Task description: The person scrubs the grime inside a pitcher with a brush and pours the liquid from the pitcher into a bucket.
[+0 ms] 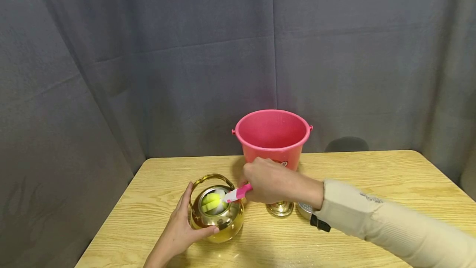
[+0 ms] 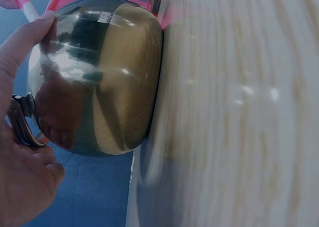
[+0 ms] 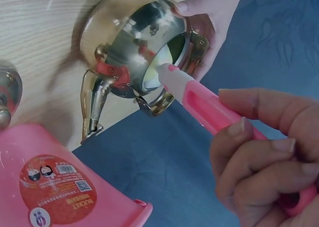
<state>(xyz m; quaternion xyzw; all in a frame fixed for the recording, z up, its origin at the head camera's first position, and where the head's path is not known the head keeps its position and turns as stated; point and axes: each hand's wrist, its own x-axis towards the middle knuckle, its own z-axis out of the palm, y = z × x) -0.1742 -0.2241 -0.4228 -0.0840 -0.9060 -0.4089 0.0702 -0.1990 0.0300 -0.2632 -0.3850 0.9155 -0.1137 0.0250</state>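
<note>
Nearest the head camera runs the pale sleeve (image 1: 394, 224) of the right arm, and beyond it I have the right hand (image 1: 265, 179), fingers curled firmly round the brush's pink handle (image 1: 243, 190). Its yellow-and-white sponge head (image 1: 212, 202) sits at the mouth of the gold kettle (image 1: 230, 227), which stands upright on the counter (image 1: 305, 251), in front and to the left of the pink bucket (image 1: 273, 153). On the near side, the left hand (image 1: 180, 224) steadies the kettle, thumb on the front of the body, fingers spread round by the hoop handle (image 1: 217, 175).

To work this well from my end, I would keep that left hold broad and firm so twisting can't turn the body. I'd angle the brush clear of the hoop, turn it in small strokes and press evenly along the inner wall. The sponge nearly fills the opening, so forcing it straight down could tip the kettle.
</note>
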